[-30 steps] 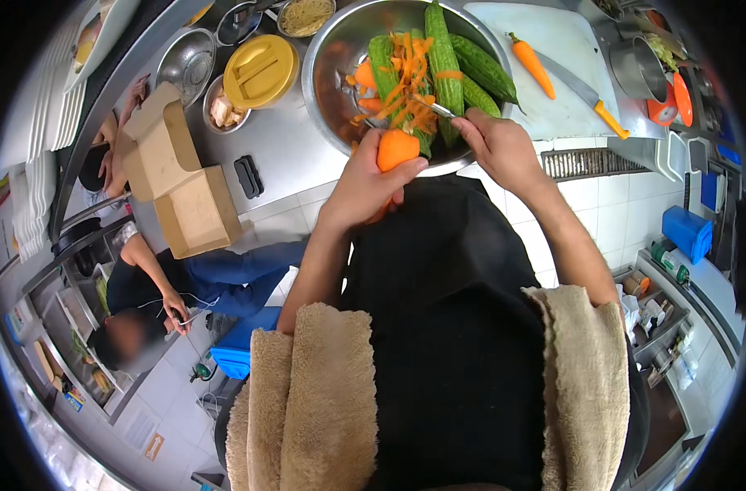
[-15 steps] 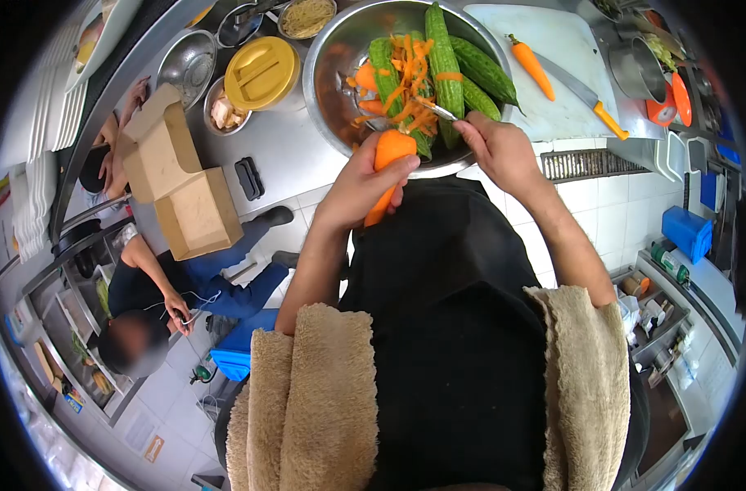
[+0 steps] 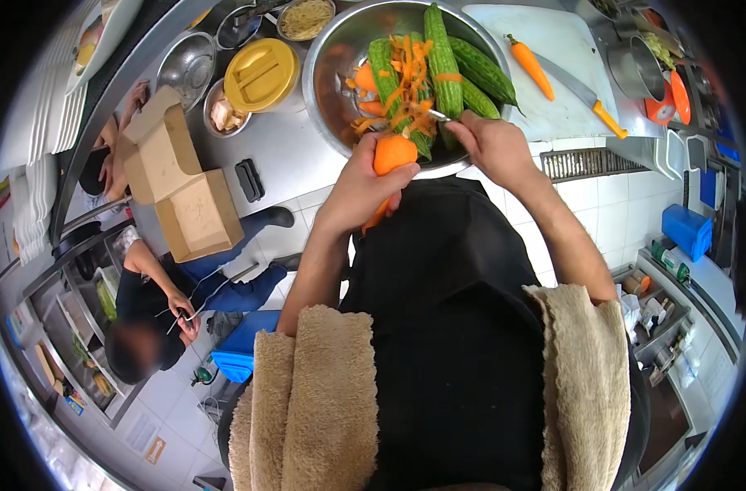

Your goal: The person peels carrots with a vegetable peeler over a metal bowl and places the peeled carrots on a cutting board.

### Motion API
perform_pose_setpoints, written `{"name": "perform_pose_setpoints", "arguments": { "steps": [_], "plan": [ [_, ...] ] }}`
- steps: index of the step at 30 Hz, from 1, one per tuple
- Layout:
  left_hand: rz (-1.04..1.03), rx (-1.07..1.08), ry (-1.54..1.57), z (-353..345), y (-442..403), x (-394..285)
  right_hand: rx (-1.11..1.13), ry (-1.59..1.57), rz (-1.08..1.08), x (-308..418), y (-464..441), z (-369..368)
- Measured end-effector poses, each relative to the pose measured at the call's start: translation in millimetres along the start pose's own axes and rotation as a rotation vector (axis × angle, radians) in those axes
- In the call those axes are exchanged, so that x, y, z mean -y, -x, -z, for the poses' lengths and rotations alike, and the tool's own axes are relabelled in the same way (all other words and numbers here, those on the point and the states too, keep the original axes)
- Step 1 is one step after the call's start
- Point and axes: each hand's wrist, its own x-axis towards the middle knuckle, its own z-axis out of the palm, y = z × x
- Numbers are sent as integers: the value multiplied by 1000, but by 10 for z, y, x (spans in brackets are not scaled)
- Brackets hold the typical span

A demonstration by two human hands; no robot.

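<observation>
Carrot (image 3: 396, 154) is tucked in the left hand (image 3: 363, 184), which is wrapped snugly around it. Its round, bright orange end pokes out at the top of that hand, right by the rim of a big metal bowl (image 3: 332, 69). A bit of its other end peeks out below the hand. The right hand (image 3: 497, 149) is closed on a peeler (image 3: 440, 116), up and to the right of the carrot. The peeler's metal end points left, over the bowl. In the bowl, thin orange peels (image 3: 407, 61) lie on long, bumpy green vegetables (image 3: 445, 69). To the right of the bowl, a white cutting board (image 3: 565, 37) holds a second carrot (image 3: 532, 69). Just beside it is a knife (image 3: 571, 85) with a yellow handle.
</observation>
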Motion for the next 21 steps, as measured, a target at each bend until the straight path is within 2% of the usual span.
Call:
{"name": "perform_pose_setpoints", "arguments": {
  "steps": [2,5,8,11,14,16,19,21],
  "plan": [
    [1,-4,15,4,4,12,-12,-112,3,-17,51,37],
    [5,13,-1,-5,-77,20,-55,-226,103,273,101,126],
    [28,46,-1,16,-54,39,2,-277,241,494,175,221],
    [37,152,82,43,-35,38,-34,-240,223,346,175,47],
    [42,212,245,31,11,-16,38,-147,-45,-110,100,-135],
    [21,228,273,24,0,12,15,-233,-39,-43,138,-73],
    [77,71,255,-53,-28,-5,-42,-272,36,161,123,75],
    [6,37,182,-85,-51,30,-40,-261,136,327,136,163]
  ]
}}
